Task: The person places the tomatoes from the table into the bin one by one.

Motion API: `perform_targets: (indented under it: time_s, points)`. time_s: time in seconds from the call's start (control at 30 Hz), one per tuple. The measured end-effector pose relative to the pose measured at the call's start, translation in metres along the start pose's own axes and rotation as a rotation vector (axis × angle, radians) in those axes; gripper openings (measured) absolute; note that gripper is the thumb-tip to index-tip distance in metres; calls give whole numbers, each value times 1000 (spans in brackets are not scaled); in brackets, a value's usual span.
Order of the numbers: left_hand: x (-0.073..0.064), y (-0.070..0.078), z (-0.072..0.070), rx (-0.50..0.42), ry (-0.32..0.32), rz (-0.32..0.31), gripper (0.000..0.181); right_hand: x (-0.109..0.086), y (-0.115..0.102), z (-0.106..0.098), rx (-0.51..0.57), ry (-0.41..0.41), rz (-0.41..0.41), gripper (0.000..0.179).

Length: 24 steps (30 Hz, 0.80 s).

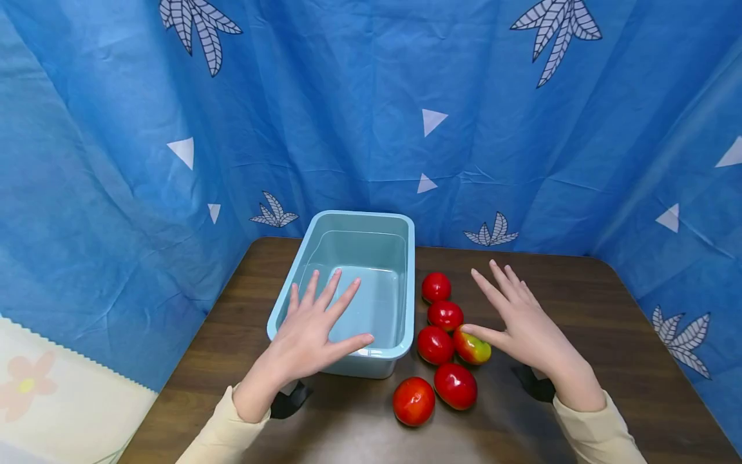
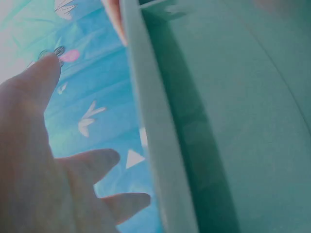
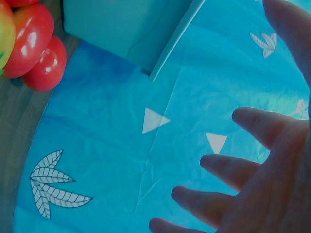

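Observation:
My left hand (image 1: 307, 328) is spread, palm down, over the near left part of a light blue plastic tub (image 1: 408, 290). Fingers and thumb are stretched apart and hold nothing. To the right, my right hand (image 1: 530, 325) is also spread, its thumb tip overlapping a red and yellow-green fruit (image 1: 475, 348) in the head view. Around that fruit lie several glossy red fruits, among them one at the back (image 1: 436, 287), one at the front right (image 1: 456, 386) and an orange-red tomato-like one (image 1: 413, 401). The tub's inside shows only its bare floor.
A dark brown wooden table (image 1: 608, 309) carries the tub and fruits. Blue curtains (image 1: 371, 129) with white leaf and triangle prints hang behind it and along both sides. At the lower left is a cream cloth (image 1: 64, 393) with a flower print.

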<state>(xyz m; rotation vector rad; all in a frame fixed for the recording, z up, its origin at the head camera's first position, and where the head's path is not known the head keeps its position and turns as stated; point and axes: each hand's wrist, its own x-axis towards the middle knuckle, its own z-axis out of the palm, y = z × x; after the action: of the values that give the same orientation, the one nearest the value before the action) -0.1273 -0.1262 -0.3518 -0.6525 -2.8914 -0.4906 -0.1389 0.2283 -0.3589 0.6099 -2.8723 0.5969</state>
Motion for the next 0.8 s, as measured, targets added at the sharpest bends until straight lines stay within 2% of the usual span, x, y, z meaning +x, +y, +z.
perform_targets:
  time_s: [0.27, 0.5, 0.6, 0.8]
  points:
    - [-21, -6, -8, -57, 196, 42, 78, -14, 13, 2, 127, 1, 53, 91]
    - [-35, -19, -6, -160, 391, 51, 71, -24, 23, 11, 200, 23, 121, 91]
    - [-42, -26, -2, -196, 415, 10, 68, -27, 29, 19, 256, 25, 145, 86]
    - [-52, -38, 10, -273, 413, -92, 64, -30, 47, 41, 367, 41, 157, 76]
